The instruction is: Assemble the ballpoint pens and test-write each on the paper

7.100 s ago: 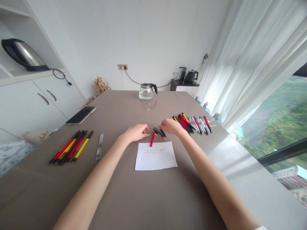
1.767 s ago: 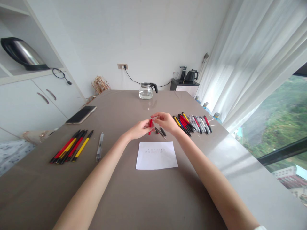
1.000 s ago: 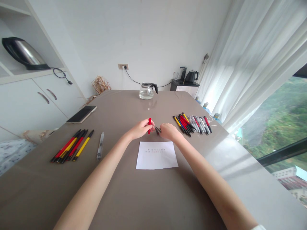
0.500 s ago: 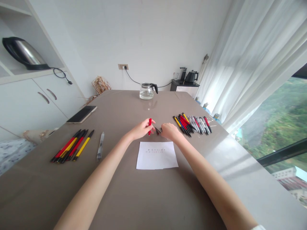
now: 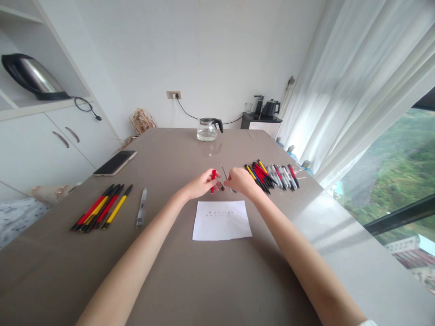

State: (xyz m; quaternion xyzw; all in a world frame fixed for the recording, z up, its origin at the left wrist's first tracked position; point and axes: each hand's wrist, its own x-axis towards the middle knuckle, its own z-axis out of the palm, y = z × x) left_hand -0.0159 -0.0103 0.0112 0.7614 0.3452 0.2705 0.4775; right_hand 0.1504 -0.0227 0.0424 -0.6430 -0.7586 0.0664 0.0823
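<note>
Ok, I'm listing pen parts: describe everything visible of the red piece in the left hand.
The red piece is slim, straight and plain red, apparently plastic. The left hand grips it, partly covering its middle, with both ends showing. It points nearly upright in the picture, beyond the far edge of the white paper. I can't tell whether its lower end touches the table.

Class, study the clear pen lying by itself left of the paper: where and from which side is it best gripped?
Pinch the clear pen mid-barrel, across its narrow width, probably from above and slightly left. It is slim and lies flat; the left forearm passes on its right, while a gap separates it from the nearest yellow pen on its left.
</note>
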